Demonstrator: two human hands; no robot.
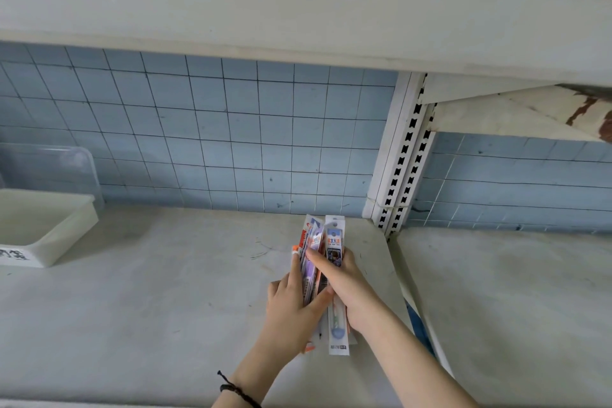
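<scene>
Left hand (pixel 291 306), right hand (pixel 347 291) grip pen packs (pixel 333 242); white bin (pixel 71 233) well apart.

Left of my left hand (pixel 291 301) the shelf (pixel 149 301) lies open as far as the white bin (pixel 66 225), well apart at the far edge. The upper shelf (pixel 231 10) caps any lift. The tiled wall (pixel 231 129) closes the back, near the tips of the packs (pixel 332 242). The slotted upright (pixel 404 156) stands near my right hand (pixel 347 285), with the shelf's end just beside it.
</scene>
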